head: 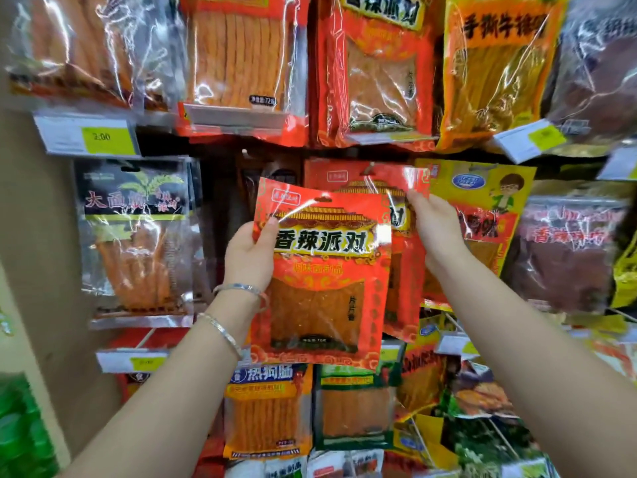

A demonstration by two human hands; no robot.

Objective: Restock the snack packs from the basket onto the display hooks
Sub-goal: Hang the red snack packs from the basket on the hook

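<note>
My left hand [250,257] grips a red snack pack [324,281] by its upper left edge, thumb on the front, holding it up before the display. Behind it hangs a matching red pack [403,257] on a hook [370,169]. My right hand [436,232] pinches the upper right part of that hanging pack. The basket is out of view.
Hanging snack packs fill the wall: a black-topped pack [134,236] at left, a yellow pack [482,215] at right, orange and red packs above and below. Price tags [88,136] jut out from the hook ends. A beige wall panel [31,257] borders the left.
</note>
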